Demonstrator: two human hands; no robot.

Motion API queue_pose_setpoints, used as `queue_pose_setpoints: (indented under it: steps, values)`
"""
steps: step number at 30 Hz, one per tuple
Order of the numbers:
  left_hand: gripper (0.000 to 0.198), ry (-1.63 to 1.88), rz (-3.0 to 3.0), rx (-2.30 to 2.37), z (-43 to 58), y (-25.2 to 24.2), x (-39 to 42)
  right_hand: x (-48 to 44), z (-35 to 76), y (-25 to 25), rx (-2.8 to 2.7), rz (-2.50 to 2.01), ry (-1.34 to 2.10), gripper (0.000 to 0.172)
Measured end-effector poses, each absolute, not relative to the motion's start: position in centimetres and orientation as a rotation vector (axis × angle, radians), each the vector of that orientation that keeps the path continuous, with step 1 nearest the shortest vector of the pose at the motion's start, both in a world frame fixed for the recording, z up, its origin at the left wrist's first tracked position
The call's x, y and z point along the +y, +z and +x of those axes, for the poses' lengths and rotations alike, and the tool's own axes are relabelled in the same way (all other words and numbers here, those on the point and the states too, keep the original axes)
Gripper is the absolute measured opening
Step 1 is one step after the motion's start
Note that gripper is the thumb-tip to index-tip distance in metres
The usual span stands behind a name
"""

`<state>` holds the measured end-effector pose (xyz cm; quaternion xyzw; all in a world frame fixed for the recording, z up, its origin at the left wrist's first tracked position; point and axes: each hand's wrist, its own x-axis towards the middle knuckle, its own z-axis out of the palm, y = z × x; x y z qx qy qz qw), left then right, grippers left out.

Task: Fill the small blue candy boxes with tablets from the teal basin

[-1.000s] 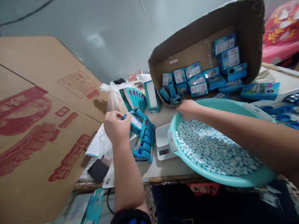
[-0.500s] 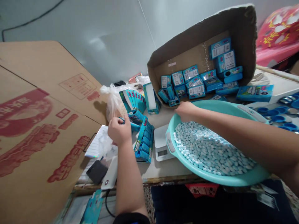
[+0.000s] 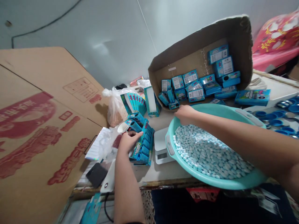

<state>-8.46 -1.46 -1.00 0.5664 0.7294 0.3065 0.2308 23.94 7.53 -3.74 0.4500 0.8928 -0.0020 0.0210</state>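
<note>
My left hand (image 3: 129, 140) is closed on the near left side of a blue display box (image 3: 147, 146), with its fingertips over the edge. Several blue tubes stand in a row in that box. Just beyond the hand lie blue cartons (image 3: 136, 119) and a small white cup (image 3: 123, 128). My right hand (image 3: 186, 115) is at the far left rim of a turquoise basin (image 3: 198, 174), by a tilted cardboard box (image 3: 198, 34). Its fingers are curled, and their tips are hidden. Pale blue and white candies (image 3: 210, 152) fill the basin below my right forearm.
Blue packs (image 3: 195, 90) lie inside the cardboard box. A white scale (image 3: 161, 152) sits between the display box and basin. Blue-rimmed lids (image 3: 277, 115) are at the right. A large carton (image 3: 46, 124) borders the left, near a dark phone (image 3: 96, 173) and a plastic bag (image 3: 116, 107).
My left hand has moved nearer and right, from a small blue piece beside the plastic bag to the display box. The white cup has come into sight. My right hand stays at the rim.
</note>
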Motion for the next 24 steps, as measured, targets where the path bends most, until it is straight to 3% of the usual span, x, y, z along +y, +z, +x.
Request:
queue_pose_setpoints:
  steps: [8,15,20,24]
  values:
    - [0.056,0.524,1.807,2.042,-7.4,-1.1,-0.9,7.4,24.0,-3.4,2.755,1.393,-0.043,0.036]
    - [0.039,0.31,1.882,2.311,-7.0,-0.3,-4.6,8.5,25.6,-1.7,2.861,1.372,-0.259,0.043]
    - [0.029,0.367,1.739,2.561,-6.6,-1.6,-7.2,12.0,30.8,-2.5,2.691,2.095,-0.334,0.043]
    - [0.025,0.651,1.951,2.6,-6.4,-3.2,-7.9,14.1,34.5,-4.8,2.308,2.396,-0.368,0.061]
